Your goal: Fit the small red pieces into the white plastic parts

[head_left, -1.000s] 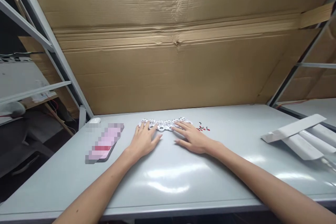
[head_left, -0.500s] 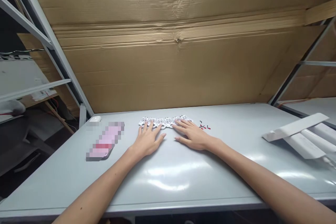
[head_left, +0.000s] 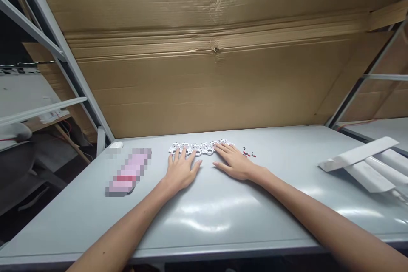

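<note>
Several small white plastic pieces with ring-shaped ends [head_left: 207, 148] lie side by side in a row across the back of the table. My left hand [head_left: 181, 171] rests flat with fingers spread, its fingertips on the left part of the row. Over the right end of that row lies my right hand [head_left: 235, 162], palm down and fingers out, covering parts of the pieces. Neither hand grips anything. Just right of my right hand are several tiny red-and-black bits [head_left: 247, 153], too small to name.
The grey table [head_left: 204, 204] has a cardboard wall [head_left: 204, 89] behind it. At left lie a blurred pink phone-like object [head_left: 130, 172] and a small white case [head_left: 116, 145]. White paper-like packets [head_left: 366, 165] are stacked at right. A metal frame post [head_left: 73, 63] stands at left.
My right hand has shifted slightly right and away from the middle pieces, so more of them shows. The left hand stays nearly in place.
</note>
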Demonstrator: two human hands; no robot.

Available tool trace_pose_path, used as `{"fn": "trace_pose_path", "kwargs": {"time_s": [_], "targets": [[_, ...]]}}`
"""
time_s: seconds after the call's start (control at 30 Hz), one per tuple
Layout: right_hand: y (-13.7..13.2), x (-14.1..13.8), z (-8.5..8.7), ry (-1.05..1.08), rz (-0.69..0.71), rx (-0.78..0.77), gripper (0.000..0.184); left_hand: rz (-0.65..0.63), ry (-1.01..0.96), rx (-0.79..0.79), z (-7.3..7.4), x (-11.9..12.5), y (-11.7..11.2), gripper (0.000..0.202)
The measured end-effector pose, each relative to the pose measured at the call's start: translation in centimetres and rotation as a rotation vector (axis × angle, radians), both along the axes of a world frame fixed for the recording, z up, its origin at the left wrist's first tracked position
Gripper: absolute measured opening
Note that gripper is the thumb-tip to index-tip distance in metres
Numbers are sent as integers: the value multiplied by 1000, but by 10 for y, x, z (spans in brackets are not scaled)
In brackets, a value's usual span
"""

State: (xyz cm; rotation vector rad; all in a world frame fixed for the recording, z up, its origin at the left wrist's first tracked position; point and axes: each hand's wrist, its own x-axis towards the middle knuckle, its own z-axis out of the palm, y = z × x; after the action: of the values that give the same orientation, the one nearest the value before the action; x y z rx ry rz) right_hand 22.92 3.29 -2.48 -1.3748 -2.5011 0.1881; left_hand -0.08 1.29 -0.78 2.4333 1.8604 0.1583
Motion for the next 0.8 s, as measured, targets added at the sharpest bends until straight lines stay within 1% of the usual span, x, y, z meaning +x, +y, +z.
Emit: {"fn": "trace_pose_path", "kwargs": {"time_s": [0.13,0.27,0.33,0.43,0.5,0.57,0.63,0.7,0.8], "targets": [[1,1,0,3,6,-25,80,22,3,-6,2,3,-1,62],[3,2,2,-9,31,-49,80,9,-5,-12,2,4,0,62],[3,2,2,-3,38,-32,77,3,-14,-7,1,4,1,61],[0,3,3,18,53,40,68,-18,-26,39,-2,1,1,59],[-5,2,6,41,75,102,62,-65,-35,85,-2,-1,-2,57],[-14,1,11,66,128,130,54,-141,-43,130,0,-3,-6,52],[-24,0,17,77,211,92,46,-224,-52,173,4,-3,-11,47],[-32,-2,21,69,269,39,42,-295,-71,203,8,-3,-16,41],[-39,-5,21,31,276,23,44,-380,-82,182,10,-1,-22,33]]}}
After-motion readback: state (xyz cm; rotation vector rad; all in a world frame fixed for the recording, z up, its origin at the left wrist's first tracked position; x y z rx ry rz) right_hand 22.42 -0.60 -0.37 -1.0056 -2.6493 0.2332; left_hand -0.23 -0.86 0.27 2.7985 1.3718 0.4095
